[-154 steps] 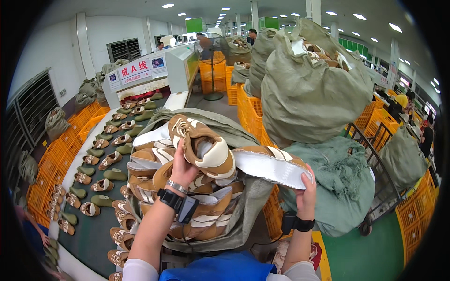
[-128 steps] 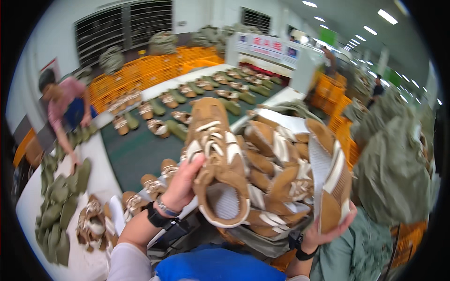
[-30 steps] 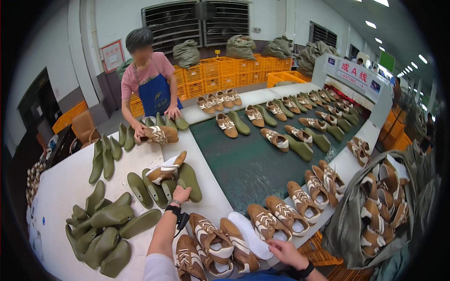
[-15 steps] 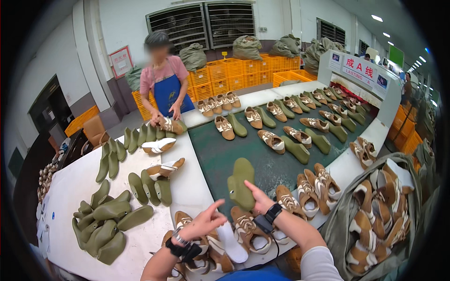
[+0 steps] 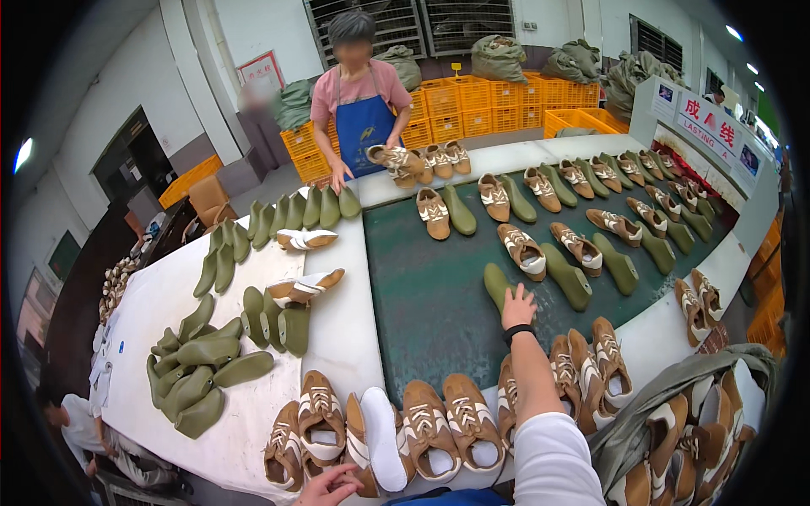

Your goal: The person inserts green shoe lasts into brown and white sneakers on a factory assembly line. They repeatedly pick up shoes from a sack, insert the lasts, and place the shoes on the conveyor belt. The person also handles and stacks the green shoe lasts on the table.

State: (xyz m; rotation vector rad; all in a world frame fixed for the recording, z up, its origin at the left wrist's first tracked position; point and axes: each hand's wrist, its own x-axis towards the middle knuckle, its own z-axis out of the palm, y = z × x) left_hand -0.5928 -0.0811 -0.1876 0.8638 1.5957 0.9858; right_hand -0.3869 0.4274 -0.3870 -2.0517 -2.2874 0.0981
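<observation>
The right hand (image 5: 518, 310) touches a green foot shape (image 5: 496, 285) on the dark green belt (image 5: 430, 312). Its fingers are spread, but whether they grip, one cannot tell. The left hand (image 5: 327, 487) is by a brown shoe (image 5: 356, 432), its fingers loose and a bit apart.

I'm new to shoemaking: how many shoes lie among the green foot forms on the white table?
2: one shoe lies nearer than the far row of forms, the second shoe beside the smaller group. Any under the heap would be hidden.
</observation>
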